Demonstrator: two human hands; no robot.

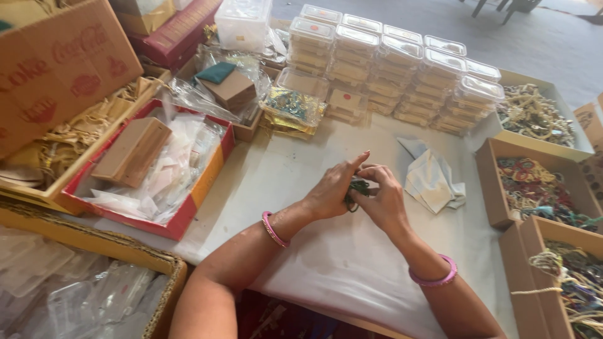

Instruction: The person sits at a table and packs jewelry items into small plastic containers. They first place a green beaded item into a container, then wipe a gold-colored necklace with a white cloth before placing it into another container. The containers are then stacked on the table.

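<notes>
Near the middle of the frame, the left hand (331, 189) and the right hand (381, 199) met over the white table cover (326, 263), both closed around a small dark green beaded piece (358, 187). The left fingers were curled on its left side with the forefinger stretched out toward the upper right; the right fingers pinched it from the other side. What exactly the fingertips were doing to the piece could not be told, since it was mostly hidden between them. Each wrist wore 1 pink bangle.

Just right of the hands lay a loose heap of small pale pouches (432, 179). Along the right edge stood brown cardboard boxes of mixed coloured jewellery (534, 188), and across the top of the frame rose stacks of clear lidded plastic boxes (402, 75). At the left sat a red tray of clear plastic bags (157, 169).

As a judgement, the step in hand looked like gathering or folding the green piece into a compact bundle. The next move would call for keeping that bundle tight in 1 hand so that the other could come free, without letting the strands spring loose.
</notes>
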